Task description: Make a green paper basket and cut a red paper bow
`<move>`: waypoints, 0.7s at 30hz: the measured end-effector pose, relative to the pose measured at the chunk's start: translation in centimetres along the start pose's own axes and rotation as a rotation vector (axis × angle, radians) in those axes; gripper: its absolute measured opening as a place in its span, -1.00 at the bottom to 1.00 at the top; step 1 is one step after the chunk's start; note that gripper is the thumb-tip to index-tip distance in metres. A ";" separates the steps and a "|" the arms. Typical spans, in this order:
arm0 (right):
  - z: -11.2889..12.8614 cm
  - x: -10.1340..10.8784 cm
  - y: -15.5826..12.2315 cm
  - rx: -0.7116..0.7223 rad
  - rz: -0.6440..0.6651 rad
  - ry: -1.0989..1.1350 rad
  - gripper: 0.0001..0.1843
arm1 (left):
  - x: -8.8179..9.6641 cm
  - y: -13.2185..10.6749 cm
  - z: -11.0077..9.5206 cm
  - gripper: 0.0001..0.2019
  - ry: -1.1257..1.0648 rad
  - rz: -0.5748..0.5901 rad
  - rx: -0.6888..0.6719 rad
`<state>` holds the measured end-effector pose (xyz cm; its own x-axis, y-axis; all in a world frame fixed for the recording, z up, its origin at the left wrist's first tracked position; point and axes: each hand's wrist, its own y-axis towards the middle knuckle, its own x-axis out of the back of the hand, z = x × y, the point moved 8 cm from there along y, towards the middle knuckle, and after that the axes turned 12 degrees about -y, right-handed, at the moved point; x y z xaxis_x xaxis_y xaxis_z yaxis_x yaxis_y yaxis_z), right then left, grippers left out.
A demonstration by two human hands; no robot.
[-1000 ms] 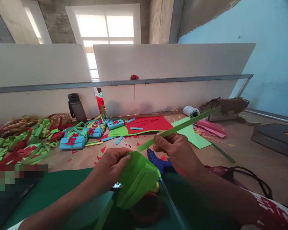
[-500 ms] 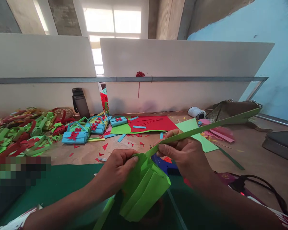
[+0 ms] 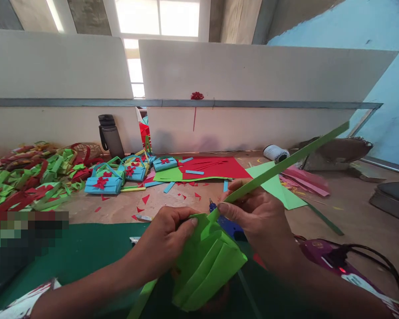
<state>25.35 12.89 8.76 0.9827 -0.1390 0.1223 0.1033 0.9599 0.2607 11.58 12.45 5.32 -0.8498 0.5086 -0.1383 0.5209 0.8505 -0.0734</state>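
Observation:
My left hand (image 3: 173,241) pinches the upper left edge of a folded green paper bag (image 3: 209,266), which hangs tilted over the dark green mat. Between the thumb and fingers of my right hand (image 3: 261,217) is a long green paper strip (image 3: 292,161). The strip slants up to the right, and its lower end meets the top edge of the bag; whether it is stuck there I cannot tell. Behind the bag and right hand lies a blue glue gun (image 3: 231,227), partly hidden. Another green strip (image 3: 142,299) runs below my left forearm.
Small blue paper bags with red flowers (image 3: 103,184) stand at the back left, beside a heap of green and red paper pieces (image 3: 29,181). Red sheets (image 3: 216,168), scraps and a bottle (image 3: 110,135) lie or stand behind. A purple power strip (image 3: 315,250) with cables is at right.
The bag has shifted slightly right and down in my hands. The strip's far end has swung upward and left. The camera view has tilted a little downward.

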 end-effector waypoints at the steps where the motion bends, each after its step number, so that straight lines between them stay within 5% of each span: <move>1: -0.1 -0.1 0.0 -0.005 0.006 0.007 -0.64 | -0.1 0.0 0.0 -0.72 -0.005 -0.004 0.007; 21: 0.2 -0.4 -0.4 0.022 0.012 -0.014 -0.63 | -0.2 0.3 0.4 -0.73 -0.085 -0.012 0.037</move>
<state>24.85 12.50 8.75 0.9815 -0.1315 0.1390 0.0884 0.9560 0.2797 11.96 12.55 4.95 -0.8469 0.4841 -0.2203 0.5149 0.8499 -0.1120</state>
